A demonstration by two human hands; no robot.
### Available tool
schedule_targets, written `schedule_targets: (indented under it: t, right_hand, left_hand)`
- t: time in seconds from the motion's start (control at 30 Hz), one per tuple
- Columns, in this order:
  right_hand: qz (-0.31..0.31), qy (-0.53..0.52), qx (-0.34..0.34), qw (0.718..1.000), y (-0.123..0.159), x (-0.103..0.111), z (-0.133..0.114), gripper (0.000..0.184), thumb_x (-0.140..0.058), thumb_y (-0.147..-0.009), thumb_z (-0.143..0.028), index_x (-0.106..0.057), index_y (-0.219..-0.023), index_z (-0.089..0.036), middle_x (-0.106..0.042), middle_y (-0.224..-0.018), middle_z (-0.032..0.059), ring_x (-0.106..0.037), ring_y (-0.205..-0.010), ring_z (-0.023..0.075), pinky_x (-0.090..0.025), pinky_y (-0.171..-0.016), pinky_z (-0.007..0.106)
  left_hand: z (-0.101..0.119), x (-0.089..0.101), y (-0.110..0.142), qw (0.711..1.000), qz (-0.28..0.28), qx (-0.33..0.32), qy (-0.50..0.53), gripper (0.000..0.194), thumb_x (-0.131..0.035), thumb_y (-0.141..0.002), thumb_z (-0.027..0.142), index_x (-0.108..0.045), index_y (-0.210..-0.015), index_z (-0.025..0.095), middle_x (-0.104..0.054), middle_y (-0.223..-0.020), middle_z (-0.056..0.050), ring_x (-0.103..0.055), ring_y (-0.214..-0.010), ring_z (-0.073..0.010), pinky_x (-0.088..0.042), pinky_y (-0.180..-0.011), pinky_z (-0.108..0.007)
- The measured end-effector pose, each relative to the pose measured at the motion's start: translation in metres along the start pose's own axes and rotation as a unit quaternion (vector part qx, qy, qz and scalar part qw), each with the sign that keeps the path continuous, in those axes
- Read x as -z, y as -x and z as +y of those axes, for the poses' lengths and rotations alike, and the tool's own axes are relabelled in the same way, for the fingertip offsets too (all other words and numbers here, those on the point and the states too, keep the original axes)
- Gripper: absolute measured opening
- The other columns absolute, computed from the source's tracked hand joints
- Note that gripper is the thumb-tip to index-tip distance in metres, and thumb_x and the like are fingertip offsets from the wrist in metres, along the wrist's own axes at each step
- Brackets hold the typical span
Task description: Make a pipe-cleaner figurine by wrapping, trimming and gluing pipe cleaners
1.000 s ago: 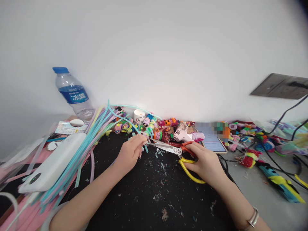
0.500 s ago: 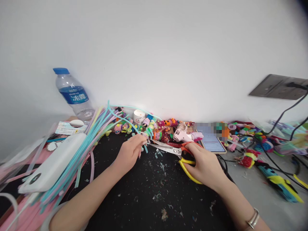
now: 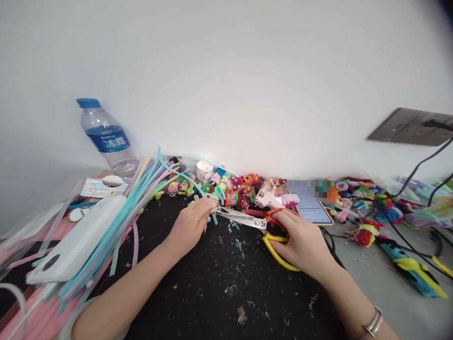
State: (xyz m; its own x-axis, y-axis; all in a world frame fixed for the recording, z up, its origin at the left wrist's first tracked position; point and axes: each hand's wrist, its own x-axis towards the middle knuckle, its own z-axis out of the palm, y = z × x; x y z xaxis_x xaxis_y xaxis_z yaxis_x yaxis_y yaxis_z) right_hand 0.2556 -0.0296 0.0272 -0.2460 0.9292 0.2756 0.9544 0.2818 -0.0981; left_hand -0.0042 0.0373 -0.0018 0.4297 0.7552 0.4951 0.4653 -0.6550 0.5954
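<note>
My left hand (image 3: 196,220) is closed in a pinch on a light-blue pipe cleaner (image 3: 184,175). The long part of the pipe cleaner bends up and back toward the wall, and a short end pokes out below my fingers. My right hand (image 3: 300,238) is wrapped round the scissors (image 3: 261,223), which have one red and one yellow handle loop. The blades point left and reach my left fingertips, slightly parted. Whether they touch the pipe cleaner I cannot tell. Small blue clippings (image 3: 233,226) lie under the blades on the black mat (image 3: 198,302).
At left are a bundle of pastel pipe cleaners (image 3: 106,245), a white power bank (image 3: 79,241) and a bottle (image 3: 106,137). Along the wall stand a paper cup (image 3: 204,171), small fuzzy figures (image 3: 182,188), a glue gun (image 3: 268,197) and a phone (image 3: 311,208). Cables (image 3: 406,238) cross the right side.
The scissor blades have come slightly closer together at the tips. Both hands stay in nearly the same place, holding the same things.
</note>
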Motion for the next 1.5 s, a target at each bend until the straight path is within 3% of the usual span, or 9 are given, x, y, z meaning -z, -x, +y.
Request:
schedule_targets:
  t: [0.47, 1.0, 1.5]
  right_hand:
    - [-0.022, -0.021, 0.0, 1.0, 0.0001, 0.0001, 0.0011, 0.027, -0.062, -0.073, -0.029, -0.055, -0.098, -0.022, -0.063, -0.099, 0.0017, -0.061, -0.09, 0.0203, -0.045, -0.07, 0.029]
    - [-0.001, -0.054, 0.017, 0.998, 0.0009, -0.0023, 0.003, 0.025, -0.062, -0.074, -0.029, -0.056, -0.098, -0.023, -0.064, -0.101, 0.0046, -0.061, -0.088, 0.0204, -0.046, -0.07, 0.028]
    - [0.003, -0.042, 0.013, 0.999, 0.0005, -0.0014, 0.0014, 0.025, -0.063, -0.072, -0.03, -0.059, -0.096, -0.022, -0.066, -0.098, 0.0028, -0.062, -0.084, 0.0181, -0.046, -0.066, 0.025]
  left_hand:
    - [0.0006, 0.001, -0.0012, 1.0, -0.006, -0.002, -0.021, 0.025, -0.031, -0.09, 0.012, -0.055, -0.089, 0.018, -0.054, -0.07, 0.0, -0.052, -0.064, -0.0133, -0.039, -0.063, -0.023]
    - [0.0038, 0.0005, -0.0022, 0.999, 0.016, 0.03, 0.027, 0.021, -0.034, -0.092, 0.019, -0.054, -0.085, 0.018, -0.044, -0.056, 0.006, -0.046, -0.048, -0.0094, -0.038, -0.058, -0.022]
    - [0.0063, 0.0005, -0.0021, 0.997, 0.023, 0.053, 0.06, 0.022, -0.034, -0.093, 0.022, -0.054, -0.085, 0.018, -0.042, -0.053, 0.006, -0.044, -0.047, -0.0102, -0.037, -0.057, -0.023]
